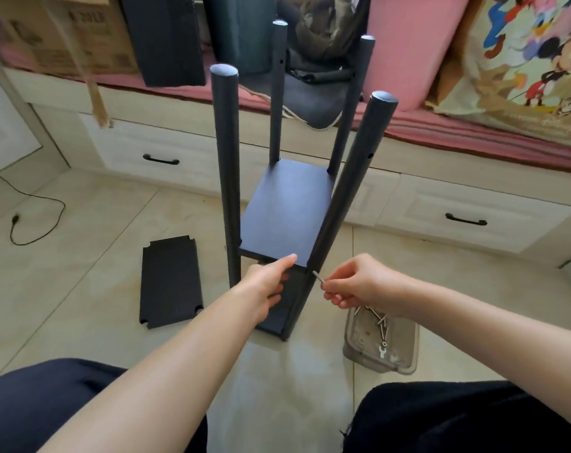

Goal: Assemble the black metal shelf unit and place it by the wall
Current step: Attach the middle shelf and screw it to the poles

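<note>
The black metal shelf unit [287, 207] stands on the tiled floor in front of me, with several upright posts and two shelf boards fitted low down. My left hand [266, 286] grips the near edge of the upper board, thumb on top and fingers underneath. My right hand [359, 282] pinches a small silver screw [317, 276] whose tip touches the near right post [343, 204] at the level of that board. A loose black shelf board [170, 281] lies flat on the floor to the left.
A clear plastic tray [380, 344] with screws and a small wrench sits on the floor under my right wrist. Behind the unit runs a drawer-fronted platform [441, 204] with a pink mat, cushions and boxes. A black cable [32, 220] lies at far left. My knees fill the bottom edge.
</note>
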A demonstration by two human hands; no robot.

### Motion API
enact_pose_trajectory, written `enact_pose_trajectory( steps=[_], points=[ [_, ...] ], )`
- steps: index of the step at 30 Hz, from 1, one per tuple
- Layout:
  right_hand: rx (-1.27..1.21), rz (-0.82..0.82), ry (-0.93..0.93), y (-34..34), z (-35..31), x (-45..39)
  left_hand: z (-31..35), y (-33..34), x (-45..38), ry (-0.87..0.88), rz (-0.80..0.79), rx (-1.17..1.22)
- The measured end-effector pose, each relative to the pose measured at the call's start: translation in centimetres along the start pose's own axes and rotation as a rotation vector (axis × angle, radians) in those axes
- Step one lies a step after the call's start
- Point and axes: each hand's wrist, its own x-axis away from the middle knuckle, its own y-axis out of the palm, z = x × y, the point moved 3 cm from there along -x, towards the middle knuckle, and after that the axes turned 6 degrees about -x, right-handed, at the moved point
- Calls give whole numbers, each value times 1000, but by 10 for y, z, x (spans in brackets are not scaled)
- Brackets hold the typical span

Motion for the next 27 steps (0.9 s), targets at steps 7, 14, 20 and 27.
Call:
enact_pose_trajectory(
  steps=[7, 14, 20, 27],
  points=[
    [2, 39, 70, -2, 5, -6, -9, 2, -16, 94, -31, 174],
    [-72, 42, 110, 0, 11, -9, -20, 12, -20, 214, -89, 259],
    [-183, -17, 151, 2, 11, -9, -28, 19, -21, 237, -155, 284],
    [-219, -10, 146, 6, 8, -11, -30, 22, -17, 217, -99, 212]
  ],
)
